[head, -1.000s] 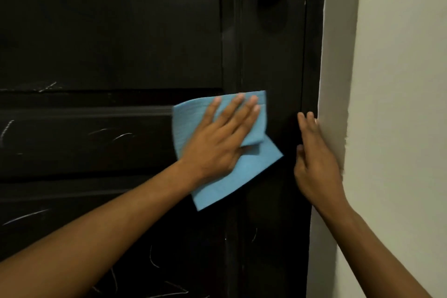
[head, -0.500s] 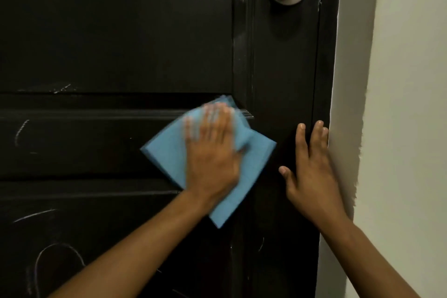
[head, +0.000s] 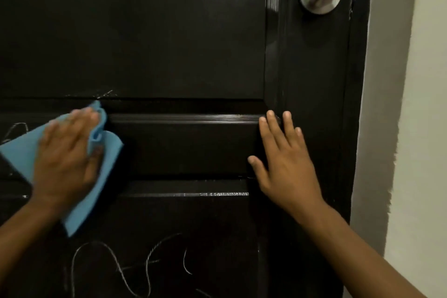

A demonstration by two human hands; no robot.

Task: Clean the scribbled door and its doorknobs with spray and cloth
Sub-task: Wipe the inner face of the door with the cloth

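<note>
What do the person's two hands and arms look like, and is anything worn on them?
Both the left hand and the right hand are bare: no gloves, rings, watch or bracelets can be seen. The forearms are bare too, with no sleeves in view. The left hand is blurred, so small details there cannot be told.

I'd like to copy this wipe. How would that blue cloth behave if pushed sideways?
Probably floppy: the blue cloth buckles into a fold beside the left hand. Likely light and thin, so it would slide with the palm across the door.

The left hand (head: 66, 155) is motion-blurred and hides the cloth (head: 106, 152) middle under its grip — scribbles (head: 130, 266) below run off-frame.
</note>
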